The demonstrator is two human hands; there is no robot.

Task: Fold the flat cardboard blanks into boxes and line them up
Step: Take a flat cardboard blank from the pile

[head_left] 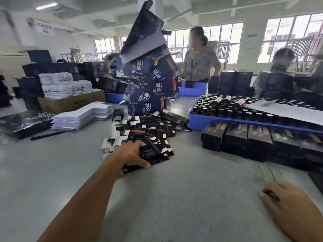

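Note:
A fanned pile of flat dark cardboard blanks (148,135) with white flaps lies in the middle of the grey table (174,198). My left hand (130,154) reaches out and grips the nearest blank (155,152), thumb under its front edge and fingers on top. My right hand (286,206) rests near the table's right front, blurred, fingers curled with something small and dark under them. Folded dark boxes (244,137) stand in a row at the right.
A tall leaning stack of large dark printed cartons (150,75) rises behind the blanks. Blue crates with dark bottles (236,110) stand at the right. White sheet stacks (82,116) lie at the left. Two people work across the table.

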